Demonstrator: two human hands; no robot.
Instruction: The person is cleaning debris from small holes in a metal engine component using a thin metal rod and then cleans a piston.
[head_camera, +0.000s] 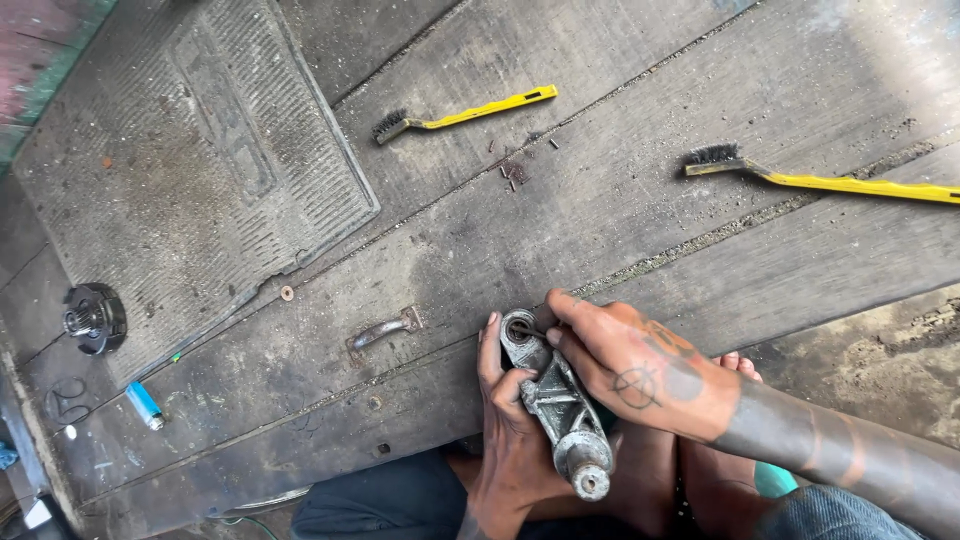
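Observation:
A grey cast-metal bracket with a ring eye at its far end and a round stub at its near end lies tilted between my hands, low in the head view. My left hand wraps its left side from below. My right hand presses on it from the right, with the fingers lying across the ring eye. Both hands rest over my lap, at the near edge of a worn wooden plank floor.
Two yellow-handled wire brushes lie on the planks, one at the top centre and one at the right. A dark ribbed rubber mat covers the left. A round metal gear part, a blue lighter and a metal pull handle lie nearby.

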